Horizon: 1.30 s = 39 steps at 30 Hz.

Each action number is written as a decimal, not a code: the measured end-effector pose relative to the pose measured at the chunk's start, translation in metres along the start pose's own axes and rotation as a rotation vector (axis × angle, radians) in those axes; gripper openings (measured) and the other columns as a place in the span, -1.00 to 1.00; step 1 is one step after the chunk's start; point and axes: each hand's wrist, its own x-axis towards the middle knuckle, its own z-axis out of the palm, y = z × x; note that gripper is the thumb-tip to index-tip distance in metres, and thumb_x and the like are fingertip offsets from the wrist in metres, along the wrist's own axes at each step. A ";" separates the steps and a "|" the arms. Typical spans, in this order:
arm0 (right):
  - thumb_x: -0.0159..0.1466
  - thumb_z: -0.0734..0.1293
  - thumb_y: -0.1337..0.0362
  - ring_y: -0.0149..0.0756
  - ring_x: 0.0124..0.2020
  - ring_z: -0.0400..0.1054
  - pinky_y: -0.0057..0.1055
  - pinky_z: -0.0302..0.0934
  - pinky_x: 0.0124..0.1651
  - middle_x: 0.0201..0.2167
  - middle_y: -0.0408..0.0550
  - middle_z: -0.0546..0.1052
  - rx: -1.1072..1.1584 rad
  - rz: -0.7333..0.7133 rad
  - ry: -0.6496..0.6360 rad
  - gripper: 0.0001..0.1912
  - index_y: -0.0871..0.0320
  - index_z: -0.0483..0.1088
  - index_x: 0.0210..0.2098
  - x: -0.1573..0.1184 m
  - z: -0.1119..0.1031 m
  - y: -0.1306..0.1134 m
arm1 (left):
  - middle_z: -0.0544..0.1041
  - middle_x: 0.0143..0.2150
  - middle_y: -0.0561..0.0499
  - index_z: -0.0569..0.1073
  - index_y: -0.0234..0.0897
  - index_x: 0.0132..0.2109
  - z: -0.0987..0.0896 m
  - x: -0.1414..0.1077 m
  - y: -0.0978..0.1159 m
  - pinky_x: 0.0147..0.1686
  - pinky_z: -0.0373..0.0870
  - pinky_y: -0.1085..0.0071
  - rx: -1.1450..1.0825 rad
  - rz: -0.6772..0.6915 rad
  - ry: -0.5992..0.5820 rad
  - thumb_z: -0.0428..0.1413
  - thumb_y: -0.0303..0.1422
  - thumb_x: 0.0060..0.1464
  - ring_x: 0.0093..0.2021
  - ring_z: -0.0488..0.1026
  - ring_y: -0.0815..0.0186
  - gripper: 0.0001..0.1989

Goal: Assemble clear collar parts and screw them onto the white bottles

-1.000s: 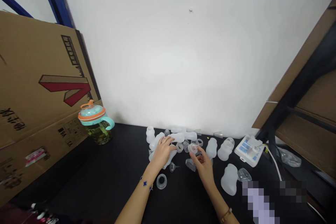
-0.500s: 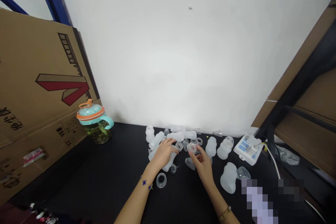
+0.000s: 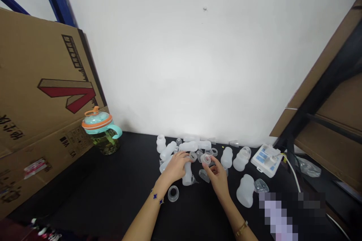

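My left hand [image 3: 177, 167] is closed around the upper part of a frosted white baby bottle [image 3: 187, 176], whose lower end points toward me. In my right hand [image 3: 218, 176] a clear bottle collar [image 3: 205, 159], seemingly with a nipple in it, is pinched between thumb and fingers, apart from the bottle. Just under that hand lies a clear cap [image 3: 204, 175]. A loose ring [image 3: 173, 193] rests on the black table near my left wrist. Beyond both hands several frosted bottles [image 3: 189, 146], rings and clear caps lie in a loose heap.
A jug with an orange-rimmed lid [image 3: 97, 120] stands at the left by a cardboard box [image 3: 48, 60]. On the right are a white power strip [image 3: 267, 160], a capped bottle [image 3: 242, 159], another bottle [image 3: 245, 191] and a clear cap [image 3: 261, 186]. A white wall closes the back.
The bottle in my left hand has swung from a slant to nearly straight toward me, partly covering a small clear part beside it. My right hand keeps the collar in about the same place.
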 end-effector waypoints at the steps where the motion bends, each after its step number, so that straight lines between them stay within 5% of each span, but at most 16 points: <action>1: 0.11 0.45 -0.12 -0.28 -0.54 0.29 -0.41 0.16 -0.53 -0.58 -0.17 0.41 0.000 -0.002 0.004 -0.32 0.24 0.45 0.06 0.000 0.000 -0.001 | 0.43 0.24 -0.05 0.51 -0.12 0.11 0.000 -0.001 0.001 0.31 0.09 0.06 0.005 -0.001 0.004 0.00 -0.71 -0.14 0.32 0.21 0.07 -0.33; 13: 0.07 0.48 -0.07 -0.29 -0.52 0.32 -0.42 0.19 -0.52 -0.43 -0.08 0.54 0.041 -0.016 0.003 -0.38 0.13 0.48 0.03 0.001 -0.002 -0.006 | 0.08 0.46 -0.01 0.43 0.00 0.19 0.007 -0.004 0.003 0.36 -0.14 -0.16 0.034 0.069 -0.113 0.00 -0.75 -0.19 0.46 -0.08 0.01 -0.19; 21: 0.05 0.50 -0.07 -0.31 -0.58 0.27 -0.44 0.13 -0.58 -0.59 -0.19 0.45 0.130 0.068 0.064 -0.34 0.14 0.46 0.04 0.002 -0.003 -0.007 | 0.21 0.40 -0.09 0.45 -0.11 0.14 -0.003 -0.002 0.015 0.37 -0.31 -0.18 -0.113 0.055 -0.034 0.19 -0.51 -0.12 0.41 0.03 -0.09 -0.40; 29: 0.02 0.53 -0.05 -0.40 -0.67 0.15 -0.48 0.04 -0.64 -0.70 -0.31 0.29 0.276 0.148 0.126 -0.24 0.21 0.40 0.11 0.005 -0.006 -0.006 | 0.53 0.07 -0.11 0.52 -0.20 0.04 -0.012 0.001 0.031 0.17 0.27 0.12 -0.562 -0.067 0.179 0.29 -0.30 -0.02 0.10 0.41 -0.03 -0.57; 35: 0.07 0.50 -0.09 -0.42 -0.68 0.13 -0.47 0.03 -0.63 -0.69 -0.32 0.27 0.384 0.175 0.087 -0.36 0.17 0.45 0.01 0.007 -0.007 -0.008 | 0.59 -0.02 -0.15 0.53 -0.32 0.02 -0.014 0.009 0.037 0.07 0.36 0.16 -1.219 -0.222 0.169 0.31 -0.19 0.00 0.04 0.48 -0.04 -0.54; 39: 0.11 0.44 -0.15 -0.45 -0.69 0.10 -0.48 -0.03 -0.67 -0.62 -0.26 0.34 0.466 0.204 0.023 -0.52 0.14 0.45 -0.28 0.008 -0.005 -0.007 | 0.59 -0.03 -0.20 0.50 -0.37 0.05 -0.009 0.010 0.041 0.08 0.36 0.18 -1.514 -0.314 0.222 0.36 -0.24 -0.06 0.04 0.49 -0.03 -0.47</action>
